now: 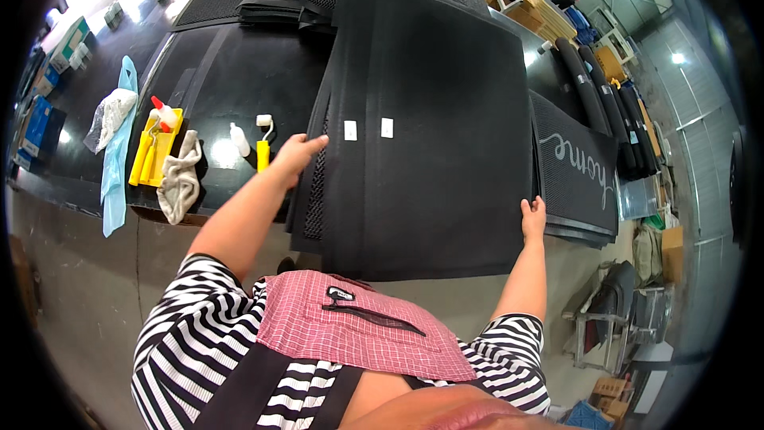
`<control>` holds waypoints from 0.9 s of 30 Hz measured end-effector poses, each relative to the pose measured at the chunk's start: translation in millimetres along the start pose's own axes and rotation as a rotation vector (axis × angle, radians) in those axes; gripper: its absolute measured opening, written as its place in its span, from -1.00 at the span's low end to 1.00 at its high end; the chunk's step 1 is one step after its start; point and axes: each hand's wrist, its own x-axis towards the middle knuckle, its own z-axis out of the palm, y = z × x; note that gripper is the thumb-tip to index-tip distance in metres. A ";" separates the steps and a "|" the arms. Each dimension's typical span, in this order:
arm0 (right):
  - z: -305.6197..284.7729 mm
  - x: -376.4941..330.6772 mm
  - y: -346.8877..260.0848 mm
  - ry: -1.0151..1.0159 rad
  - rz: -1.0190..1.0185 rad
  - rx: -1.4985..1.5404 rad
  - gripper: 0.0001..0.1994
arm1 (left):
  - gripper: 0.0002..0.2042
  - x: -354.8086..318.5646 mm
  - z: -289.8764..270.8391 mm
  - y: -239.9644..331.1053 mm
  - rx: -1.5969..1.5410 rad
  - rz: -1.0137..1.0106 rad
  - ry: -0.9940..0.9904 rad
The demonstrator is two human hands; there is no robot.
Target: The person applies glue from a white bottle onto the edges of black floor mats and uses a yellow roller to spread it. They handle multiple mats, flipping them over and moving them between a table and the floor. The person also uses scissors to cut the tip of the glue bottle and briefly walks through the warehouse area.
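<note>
Warehouse floor all round, shelving and rolled mats [605, 103] off to the right; up front a long black surface [215, 72] carries a stack of big black rubber mats. Topmost is the large black mat [446, 135], lying flat across the pile with its near edge hanging over the surface towards the person; two small white labels [368, 129] sit on its upper left part.

Left hand [298, 155] rests at the mat's left edge, fingers [317, 142] together and stretched flat along the rim, thumb side tucked under as far as I can tell; right hand [533, 219] is on the lower right edge, fingers curled over it, clamped lightly on the rim.

By my reading this sheet is heavy for its thickness and floppy; it will sag and fold if taken at one corner, so two wide-apart holds on opposite edges suit it; the surface looks grippy rather than slick, hardly fragile.

Off to the left lie a yellow tray [156, 158], a small yellow-handled roller [263, 143], a white bottle [239, 140], a crumpled cloth [180, 179] and a pale blue plastic bag [118, 159]; a lettered doormat [577, 163] peeks out at right.
</note>
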 end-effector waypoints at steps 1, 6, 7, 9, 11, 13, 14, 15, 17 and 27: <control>6.2 8.3 1.5 -0.052 0.013 -0.011 -0.31 | -0.16 8.2 -6.1 7.5 0.011 -0.048 -0.030; 9.9 63.3 18.1 -0.335 0.153 0.296 -0.24 | -0.28 9.2 0.1 48.4 -0.150 -0.255 -0.313; 14.7 66.7 5.9 -0.339 0.206 0.311 -0.24 | -0.32 9.1 0.7 49.6 -0.092 -0.183 -0.324; 12.3 80.1 -13.4 -0.562 0.343 0.475 -0.25 | -0.38 10.2 3.7 51.4 0.026 -0.040 -0.357; 8.5 90.4 -34.5 -0.685 0.462 0.538 -0.28 | -0.41 0.6 10.1 58.6 0.071 0.044 -0.336; -13.7 113.5 -26.1 -0.546 0.268 0.402 -0.29 | -0.38 -11.7 28.9 66.0 0.121 0.154 -0.313; -23.4 121.5 -17.2 -0.473 0.177 0.331 -0.29 | -0.34 -15.3 38.2 77.5 0.179 0.229 -0.339; -20.5 115.5 -26.8 -0.481 0.079 0.355 -0.30 | -0.34 -24.5 33.6 83.0 0.152 0.245 -0.336; -27.9 90.1 -63.3 -0.481 -0.036 0.415 -0.35 | -0.34 -51.5 26.9 90.4 0.123 0.257 -0.293; -110.6 -17.0 -137.6 -0.298 -0.280 0.609 -0.49 | -0.36 -135.8 24.3 132.7 -0.001 0.416 -0.357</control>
